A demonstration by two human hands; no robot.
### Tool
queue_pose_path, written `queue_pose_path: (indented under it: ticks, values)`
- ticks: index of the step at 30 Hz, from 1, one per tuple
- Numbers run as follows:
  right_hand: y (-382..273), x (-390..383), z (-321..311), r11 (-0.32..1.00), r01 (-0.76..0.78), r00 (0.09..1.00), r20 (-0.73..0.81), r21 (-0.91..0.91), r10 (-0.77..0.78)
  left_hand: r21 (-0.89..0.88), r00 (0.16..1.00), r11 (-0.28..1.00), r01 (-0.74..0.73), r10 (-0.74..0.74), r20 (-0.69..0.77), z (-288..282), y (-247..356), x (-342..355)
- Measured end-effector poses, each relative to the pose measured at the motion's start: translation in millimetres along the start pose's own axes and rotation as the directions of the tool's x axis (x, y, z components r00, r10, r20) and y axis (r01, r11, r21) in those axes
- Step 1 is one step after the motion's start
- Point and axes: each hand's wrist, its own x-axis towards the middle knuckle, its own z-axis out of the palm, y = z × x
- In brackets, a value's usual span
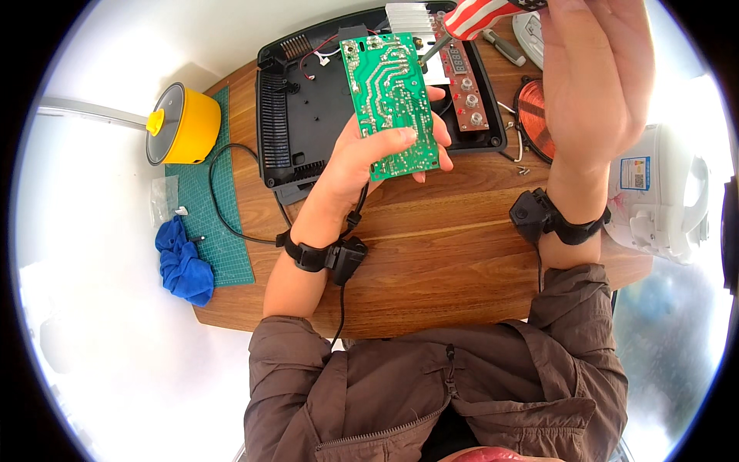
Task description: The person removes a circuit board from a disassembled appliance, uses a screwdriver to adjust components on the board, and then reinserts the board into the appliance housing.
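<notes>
My left hand (358, 150) grips a green circuit board (392, 108) by its lower part, thumb on the soldered face and fingers behind. The board is tilted up above a black appliance housing (312, 127). My right hand (593, 85) holds a screwdriver by its red, white and blue handle (481, 17). Its metal shaft slants down to the board's upper right edge, by a silver finned heat sink (409, 15); whether the tip touches a screw cannot be made out. Inside the housing's right side lies a reddish-brown control board (466, 96) with a digit display and several buttons.
A copper coil (533, 115) and loose screws (523, 170) lie right of the housing, with a grey-handled tool (504, 48) behind. A white appliance (654, 200) stands far right. At left are a yellow pot (198, 123), green cutting mat (231, 258), blue cloth (185, 266) and black cable (219, 204).
</notes>
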Motion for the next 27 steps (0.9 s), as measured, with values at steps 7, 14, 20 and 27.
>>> queue_pose_path:
  ticks: [7, 14, 20, 27]
  values:
    - [30.0, 11.5, -45.2, 0.975, -0.002, 0.945, 0.320, 0.224, -0.072, -0.015, 1.000, 1.000, -0.005, 0.005, 0.017, 2.3, 0.9, 3.0]
    - [32.4, 2.5, -33.4, 0.954, -0.163, 0.963, 0.249, 0.250, 0.100, -0.020, 1.000, 1.000, -0.016, 0.016, -0.001, 0.7, 0.5, -2.3]
    - [20.5, 1.3, -19.6, 0.996, 0.018, 0.982, 0.184, 0.088, -0.034, -0.004, 1.000, 1.000, -0.016, 0.016, -0.002, -1.1, -2.0, -1.0]
    - [48.5, 5.0, -38.9, 0.982, 0.021, 0.961, 0.269, 0.186, -0.071, -0.019, 1.000, 1.000, -0.019, 0.019, 0.014, 0.6, 0.2, 0.8]
